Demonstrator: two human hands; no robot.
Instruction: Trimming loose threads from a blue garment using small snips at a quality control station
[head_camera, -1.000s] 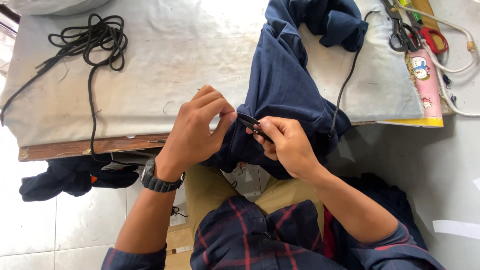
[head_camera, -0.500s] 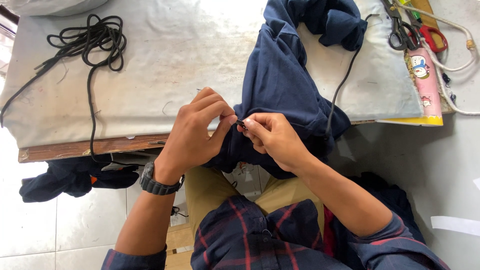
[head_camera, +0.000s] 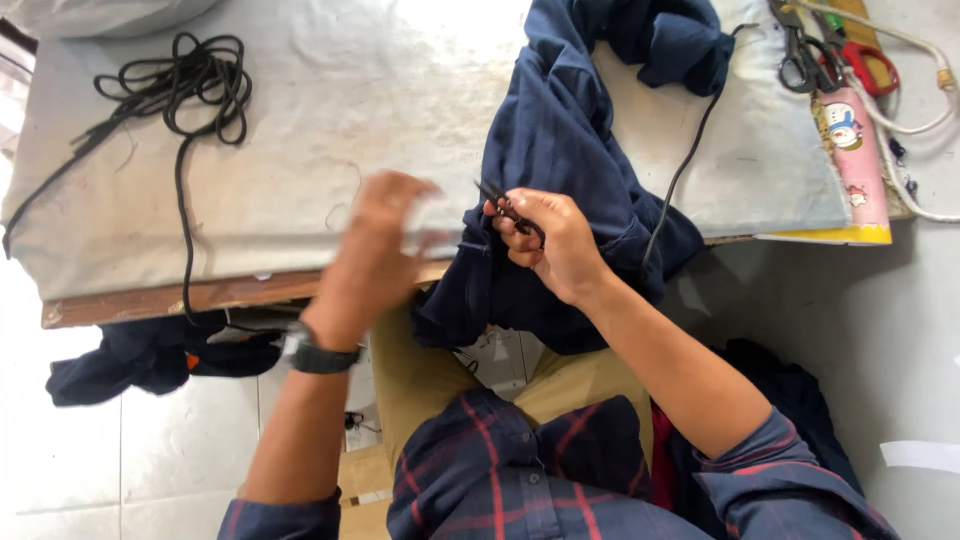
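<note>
We see the left hand (head_camera: 385, 235) raised above the table edge, fingers loosely spread; motion blur hides whether it touches anything. A dark wristwatch (head_camera: 315, 353) circles its wrist. The right hand (head_camera: 550, 240) is curled, its fingers pressed together around small dark thread snips (head_camera: 503, 205), whose thin blades point up and left beside the navy garment (head_camera: 570, 150). That garment, soft and heavily creased, lies bunched on the right part of the table and spills over its front edge onto the lap. The table carries a pale grey cloth cover (head_camera: 330, 130), wrinkled, with a bare wooden edge (head_camera: 200, 297) below. A black cord (head_camera: 180, 85) lies coiled at the far left. Scissors (head_camera: 800, 50) with dark handles rest at the upper right, partly cut off by the frame. Another dark cloth (head_camera: 130, 355) hangs under the table, its shape unclear.
</note>
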